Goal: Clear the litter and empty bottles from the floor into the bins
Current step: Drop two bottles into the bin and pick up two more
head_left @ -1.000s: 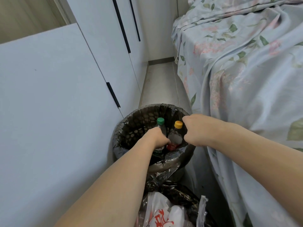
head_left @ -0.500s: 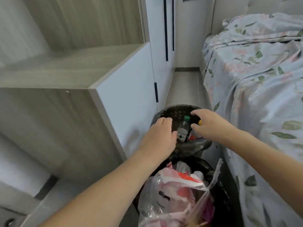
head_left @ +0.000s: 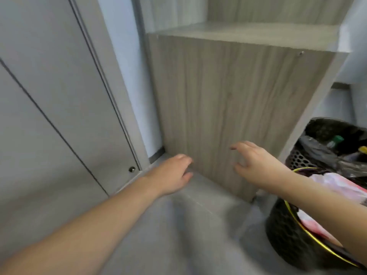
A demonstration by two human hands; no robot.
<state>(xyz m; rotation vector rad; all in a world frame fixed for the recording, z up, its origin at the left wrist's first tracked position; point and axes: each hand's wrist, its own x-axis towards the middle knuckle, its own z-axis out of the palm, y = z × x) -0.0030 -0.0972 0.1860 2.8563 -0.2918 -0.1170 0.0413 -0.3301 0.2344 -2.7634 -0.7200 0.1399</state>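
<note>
Bottles (head_left: 335, 140) now in far bin (head_left: 325, 128); both hands withdrawn, left hand (head_left: 172, 173) and right hand (head_left: 256, 161) spread, empty, over bare floor (head_left: 178, 225). Bottle step looks done.

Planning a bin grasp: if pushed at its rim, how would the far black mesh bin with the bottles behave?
The black mesh bin is probably light: open mesh, a thin dark liner, apparently empty bottles like the green-capped bottle. A rim push would likely slide or tip it. The loose liner may shift.
</note>
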